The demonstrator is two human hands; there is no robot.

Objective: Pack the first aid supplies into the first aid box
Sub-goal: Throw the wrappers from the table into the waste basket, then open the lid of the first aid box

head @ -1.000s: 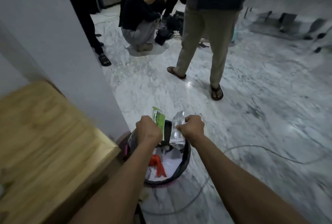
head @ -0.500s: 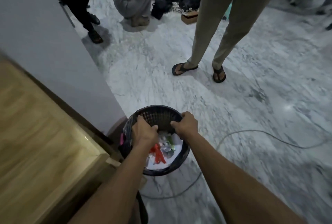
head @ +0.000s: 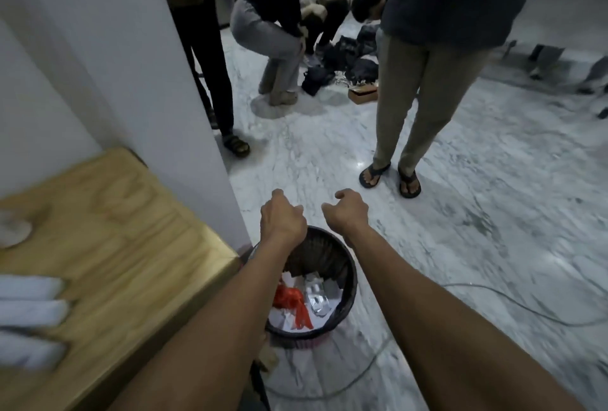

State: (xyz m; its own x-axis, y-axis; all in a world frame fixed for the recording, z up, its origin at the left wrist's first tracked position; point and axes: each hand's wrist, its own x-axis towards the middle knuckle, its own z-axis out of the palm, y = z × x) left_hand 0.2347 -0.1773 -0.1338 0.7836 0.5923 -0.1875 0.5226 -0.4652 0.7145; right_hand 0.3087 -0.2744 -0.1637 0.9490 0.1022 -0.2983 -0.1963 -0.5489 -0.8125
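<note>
A black mesh waste bin (head: 349,288) stands on the marble floor beside the wooden table. Inside lie white paper scraps, a red plastic scrap (head: 292,303) and clear crumpled wrappers (head: 317,298). My left hand (head: 281,218) hovers above the bin's far rim, fingers loosely curled with nothing in them. My right hand (head: 345,211) hangs level with it to the right, also loosely curled and holding nothing. No first aid box shows in this view.
A wooden table (head: 108,246) fills the left, with blurred white items (head: 29,312) at its near left edge. A white pillar (head: 164,97) rises behind it. A person in sandals (head: 390,175) stands just beyond the bin; others crouch farther back. A cable (head: 513,305) crosses the floor.
A second ago each hand held a wrapper above the bin. Both wrappers dropped into the bin, and both hands have lifted up and away from it, now holding nothing.
</note>
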